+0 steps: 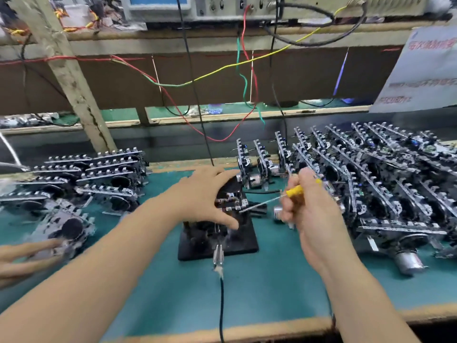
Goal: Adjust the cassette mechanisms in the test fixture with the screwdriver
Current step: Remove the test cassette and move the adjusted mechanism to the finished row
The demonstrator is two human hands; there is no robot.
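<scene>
A black test fixture (pixel 243 240) stands on the green mat at the centre, with a cassette mechanism (pixel 231 196) seated in it. My left hand (pixel 204 194) curls over that mechanism, fingers at its far side and thumb low at the near side. My right hand (pixel 311 206) grips a yellow-handled screwdriver (pixel 294 191). Its thin shaft slants down to the left, and the tip sits at the mechanism's right edge.
Stacked cassette mechanisms (pixel 94 174) lie at the left; several more rows (pixel 371 174) fill the right. Another person's hand (pixel 27 253) reaches a mechanism at the far left. A black cable with a clip (pixel 218 258) runs from the fixture to the front edge. Coloured wires (pixel 222 68) hang above.
</scene>
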